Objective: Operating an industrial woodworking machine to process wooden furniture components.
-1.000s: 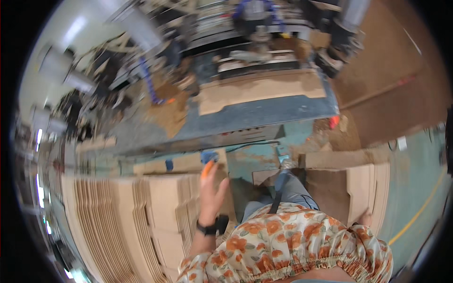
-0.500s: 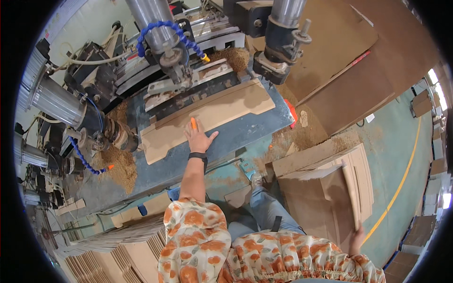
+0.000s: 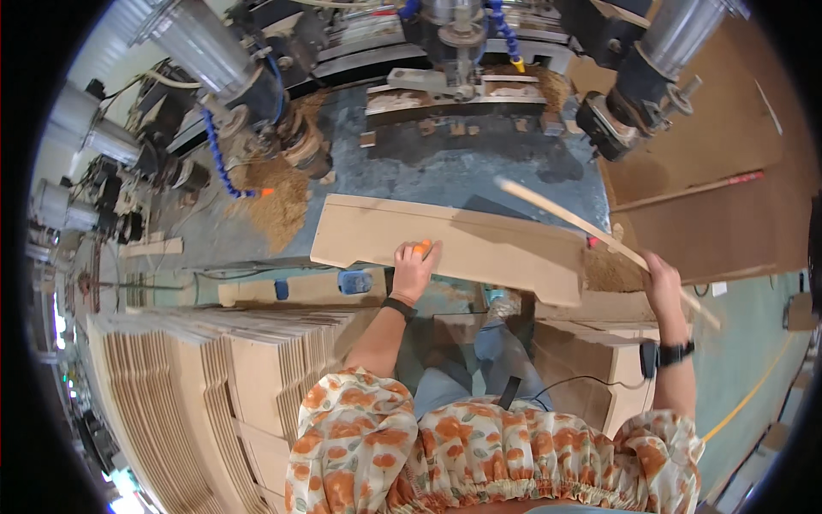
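A long, light-brown fibreboard panel [image 3: 505, 244] with a notched near edge lies across the front of the machine table, its near part jutting past the table edge. My left hand [image 3: 413, 270], with an orange cover on one finger, grips this panel's near edge left of its middle. At the right, my right hand [image 3: 661, 283] is closed around a second panel [image 3: 565, 212], seen almost edge-on and blurred. That one slants above the right end of the first panel. Behind them stands the machine's clamp bar [image 3: 458, 104], with small wood scraps in front of it.
Metal spindle heads [image 3: 612, 120] hang at the right and left of the blue-grey table [image 3: 385, 163]. Sawdust [image 3: 278, 201] is heaped at the left. Stacked panels [image 3: 163, 385] stand at lower left, and another stack [image 3: 574, 360] is near my legs. Large brown sheets [image 3: 719, 223] lie right.
The first panel has come away from the clamp bar toward me, with my left hand now gripping its edge. My right hand has risen from the right-hand stack, carrying the second panel over the table.
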Action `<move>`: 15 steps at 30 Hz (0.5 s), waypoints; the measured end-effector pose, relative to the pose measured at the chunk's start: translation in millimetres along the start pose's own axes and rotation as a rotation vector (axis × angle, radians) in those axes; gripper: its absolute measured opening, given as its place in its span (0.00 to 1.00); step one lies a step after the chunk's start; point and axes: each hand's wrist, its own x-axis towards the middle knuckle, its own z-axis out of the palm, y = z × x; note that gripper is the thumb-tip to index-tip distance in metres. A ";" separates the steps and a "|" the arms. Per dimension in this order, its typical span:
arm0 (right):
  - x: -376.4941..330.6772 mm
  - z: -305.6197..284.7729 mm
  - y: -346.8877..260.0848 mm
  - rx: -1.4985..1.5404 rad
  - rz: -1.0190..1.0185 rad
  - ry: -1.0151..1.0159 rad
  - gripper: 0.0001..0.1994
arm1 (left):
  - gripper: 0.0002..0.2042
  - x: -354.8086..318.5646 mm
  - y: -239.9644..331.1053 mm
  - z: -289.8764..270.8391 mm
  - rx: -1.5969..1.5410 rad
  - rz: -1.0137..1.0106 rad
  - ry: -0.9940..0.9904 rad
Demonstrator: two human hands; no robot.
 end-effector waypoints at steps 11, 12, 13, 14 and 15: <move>166.3 193.6 -120.5 0.030 -0.557 0.214 0.20 | 0.12 -28.7 2.6 -250.4 0.032 0.165 -0.517; 173.7 217.9 -116.0 0.052 -0.550 0.136 0.23 | 0.13 -30.3 6.4 -272.3 0.095 0.142 -0.497; 175.7 229.4 -120.7 0.079 -0.564 0.123 0.23 | 0.14 -40.6 9.3 -294.5 0.160 0.106 -0.486; 182.1 237.0 -124.8 0.059 -0.559 0.123 0.24 | 0.14 -50.1 9.0 -313.1 0.172 0.092 -0.499; 188.3 244.5 -129.4 0.038 -0.555 0.122 0.25 | 0.15 -62.8 9.4 -331.2 0.236 0.030 -0.483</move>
